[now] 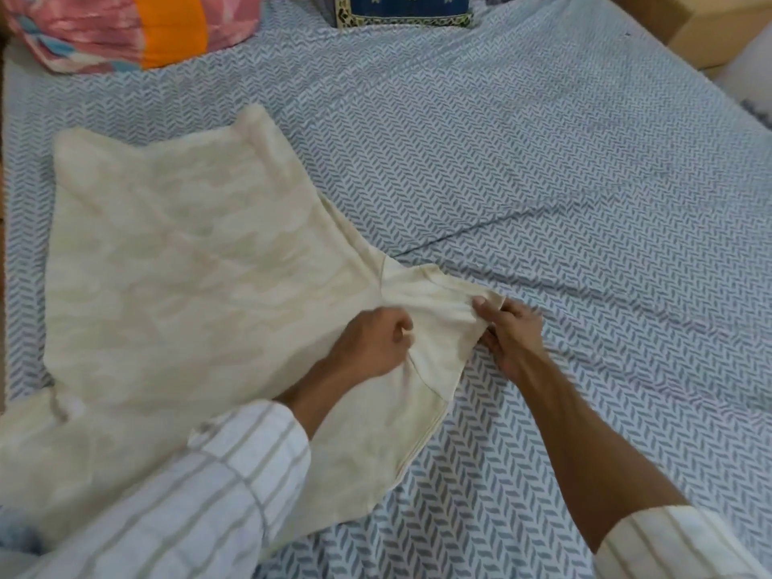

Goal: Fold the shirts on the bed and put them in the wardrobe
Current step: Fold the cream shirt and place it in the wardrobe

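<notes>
Both hands pinch one sleeve of a cream camouflage-print T-shirt (167, 252) spread on the blue-patterned bedsheet (543, 181) (its body lying left): left hand (372, 340) bunches fabric, right hand (509, 332) grips the cuff.

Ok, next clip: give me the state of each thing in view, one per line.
cream shirt: spread on the bed, not yet folded, sleeve bunched
left hand: grips the shirt near the sleeve seam
right hand: pinches the sleeve end
bedsheet: creased near the sleeve
pink and orange bundle: lying at the bed's far end
</notes>
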